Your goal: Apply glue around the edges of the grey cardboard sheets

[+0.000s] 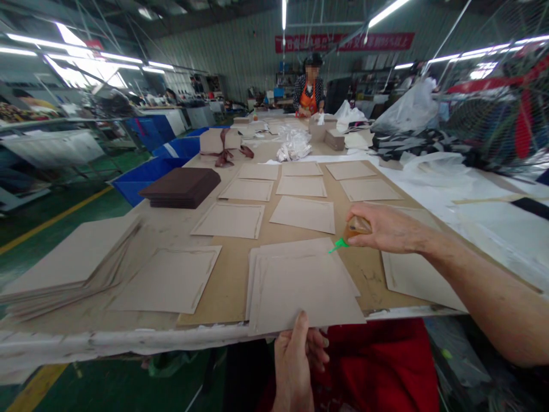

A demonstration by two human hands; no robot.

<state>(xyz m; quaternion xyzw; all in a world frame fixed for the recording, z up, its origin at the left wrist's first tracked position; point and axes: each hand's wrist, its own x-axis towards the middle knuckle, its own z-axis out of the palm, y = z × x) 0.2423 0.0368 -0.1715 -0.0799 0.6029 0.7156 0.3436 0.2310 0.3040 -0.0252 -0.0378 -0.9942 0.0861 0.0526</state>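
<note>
My left hand [298, 357] pinches the near edge of a small stack of grey cardboard squares [300, 286], thumb on top, fingers underneath, at the table's front edge. My right hand [388, 229] is closed round a small amber glue bottle [355, 227] with a green nozzle; the tip touches the far right corner of that stack. More cardboard squares lie flat in rows across the table, such as one [229, 220] and another [304, 213].
A pile of cardboard sheets [68, 263] sits at the near left. A dark brown stack [182, 186] lies further back, left. Blue bins [146, 174] stand beside the table. White bags and boxes crowd the far end, where a person in an orange apron [309, 91] works.
</note>
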